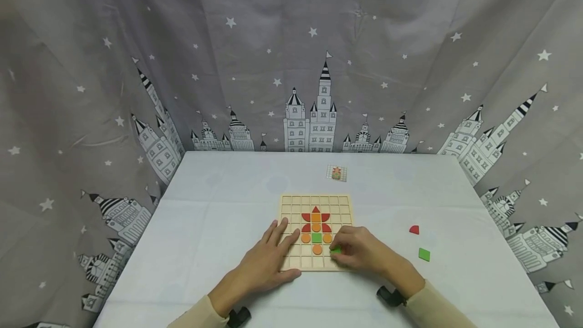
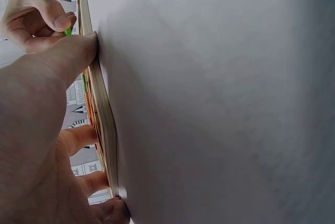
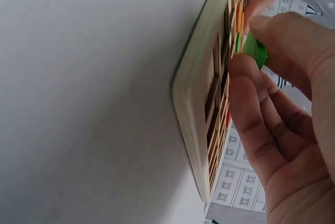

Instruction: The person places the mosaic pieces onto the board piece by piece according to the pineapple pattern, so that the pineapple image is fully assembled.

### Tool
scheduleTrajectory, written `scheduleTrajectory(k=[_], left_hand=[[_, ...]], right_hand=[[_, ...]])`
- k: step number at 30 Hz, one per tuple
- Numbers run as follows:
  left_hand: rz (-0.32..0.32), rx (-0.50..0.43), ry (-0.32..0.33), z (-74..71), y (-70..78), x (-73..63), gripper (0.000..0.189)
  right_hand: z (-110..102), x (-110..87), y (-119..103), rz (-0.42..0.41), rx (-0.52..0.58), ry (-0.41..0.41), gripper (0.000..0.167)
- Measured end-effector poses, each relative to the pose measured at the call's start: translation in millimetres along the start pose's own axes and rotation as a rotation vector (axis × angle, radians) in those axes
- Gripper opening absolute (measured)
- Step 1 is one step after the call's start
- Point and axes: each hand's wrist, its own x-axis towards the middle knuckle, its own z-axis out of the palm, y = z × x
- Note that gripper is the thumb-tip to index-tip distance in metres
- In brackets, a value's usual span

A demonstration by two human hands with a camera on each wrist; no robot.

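A wooden grid board (image 1: 296, 263) lies on the white table, bearing red, orange and green flat pieces. Among them are a red triangle (image 1: 316, 210), an orange square (image 1: 316, 217), a green square (image 1: 316, 238) and several orange discs. My left hand (image 1: 269, 257) rests with spread fingers on the board's left side, its thumb at the front edge. Between thumb and fingertips, my right hand (image 1: 362, 249) pinches a green piece (image 3: 255, 50) over the board's lower right part. Fingers partly cover that piece, so its full outline is hidden.
A small picture card (image 1: 336, 173) lies behind the board. To the right on the table are a loose red quarter-circle piece (image 1: 414, 229) and a loose green square piece (image 1: 424, 254). A grey curtain (image 1: 273, 75) with castles and stars hangs behind the table.
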Motion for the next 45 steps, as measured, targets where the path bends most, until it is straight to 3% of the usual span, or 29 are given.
scheduleTrajectory(k=[12,20,25,37,45], left_hand=[[0.002,0.015,-0.021,-3.4,-0.1,-0.8,0.096],[0.000,0.010,-0.024,-3.6,0.3,-1.6,0.096],[-0.006,0.014,-0.028,-3.2,0.5,-1.3,0.096],[-0.001,0.029,-0.025,-6.7,2.0,1.0,0.097],[-0.013,0.012,-0.033,-3.9,5.0,-1.0,0.097]], right_hand=[[8.5,3.5,-3.9,0.016,-0.075,-0.003,0.009],[11.1,2.9,-4.9,-0.056,-0.057,0.026,0.010],[13.1,4.8,-4.6,-0.090,-0.108,0.051,0.012],[13.3,9.3,-4.6,-0.027,-0.086,0.045,0.007],[13.0,6.4,-3.1,-0.073,-0.096,0.048,0.010]])
